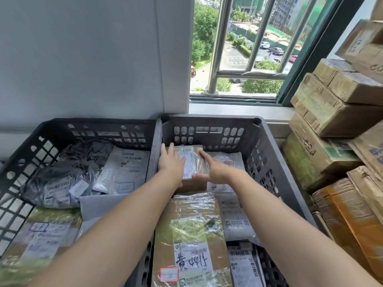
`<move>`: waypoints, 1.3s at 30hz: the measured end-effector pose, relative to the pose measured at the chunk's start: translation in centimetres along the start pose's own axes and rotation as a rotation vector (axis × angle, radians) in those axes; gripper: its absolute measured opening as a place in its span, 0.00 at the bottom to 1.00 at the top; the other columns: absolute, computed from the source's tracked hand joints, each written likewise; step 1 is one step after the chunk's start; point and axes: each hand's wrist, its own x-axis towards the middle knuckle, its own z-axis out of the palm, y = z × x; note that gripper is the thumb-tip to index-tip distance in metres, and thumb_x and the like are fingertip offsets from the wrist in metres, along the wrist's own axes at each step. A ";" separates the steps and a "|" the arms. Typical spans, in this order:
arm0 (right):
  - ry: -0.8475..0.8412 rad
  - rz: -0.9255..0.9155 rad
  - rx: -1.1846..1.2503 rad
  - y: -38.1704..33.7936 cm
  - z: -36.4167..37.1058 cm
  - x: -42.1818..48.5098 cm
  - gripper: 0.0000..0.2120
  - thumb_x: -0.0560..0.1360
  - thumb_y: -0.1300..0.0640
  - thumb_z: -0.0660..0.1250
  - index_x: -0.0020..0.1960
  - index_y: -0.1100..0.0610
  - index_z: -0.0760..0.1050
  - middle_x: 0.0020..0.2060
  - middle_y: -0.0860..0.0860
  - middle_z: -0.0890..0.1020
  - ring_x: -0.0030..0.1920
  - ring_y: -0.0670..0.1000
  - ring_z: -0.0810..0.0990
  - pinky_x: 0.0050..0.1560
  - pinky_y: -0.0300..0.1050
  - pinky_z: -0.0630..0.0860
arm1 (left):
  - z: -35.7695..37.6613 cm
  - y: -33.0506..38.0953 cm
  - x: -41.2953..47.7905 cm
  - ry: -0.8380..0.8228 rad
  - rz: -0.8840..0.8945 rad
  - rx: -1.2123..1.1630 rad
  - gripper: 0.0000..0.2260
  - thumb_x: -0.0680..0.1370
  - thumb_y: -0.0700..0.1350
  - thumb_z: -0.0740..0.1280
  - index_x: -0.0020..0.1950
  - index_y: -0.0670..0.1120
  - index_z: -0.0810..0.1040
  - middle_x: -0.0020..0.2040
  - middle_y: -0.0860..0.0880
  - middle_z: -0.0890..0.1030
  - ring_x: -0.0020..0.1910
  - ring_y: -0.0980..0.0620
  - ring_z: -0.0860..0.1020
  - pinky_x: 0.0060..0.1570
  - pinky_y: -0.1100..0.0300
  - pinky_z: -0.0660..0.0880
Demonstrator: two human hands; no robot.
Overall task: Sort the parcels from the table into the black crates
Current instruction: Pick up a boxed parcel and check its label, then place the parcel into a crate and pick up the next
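Both my arms reach into the right-hand black slotted plastic crate, where the small brown cardboard box with clear tape and a white label sits at the far end, close to the far-left corner. My left grip lies on the box's left side with the fingers straight and pointing toward the crate's far wall. My right grip is spread wide over the right part of the top, fingers flat and thumb stretched along the near top edge. Neither grip curls round the box; both simply rest on it. Nearer to me in the same crate lies a large brown film-wrapped cardboard parcel with a handwritten white label, and beside it, along the right wall, a white plastic mailer bag. The left-hand black slotted plastic crate touches the first along their shared wall – inside it are a crumpled dark grey plastic mailer and a pale grey mailer with a label. To the right of the crates, a stack of brown cardboard cartons rises beside the barred window.
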 end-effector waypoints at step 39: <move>0.608 -0.171 -0.442 -22.9 2.4 -19.7 0.42 0.74 0.28 0.57 0.80 0.42 0.44 0.80 0.48 0.49 0.79 0.54 0.49 0.71 0.71 0.55 | 6.5 -15.6 -26.2 0.466 -0.270 -0.222 0.42 0.76 0.73 0.49 0.81 0.50 0.44 0.81 0.44 0.45 0.79 0.40 0.39 0.74 0.35 0.47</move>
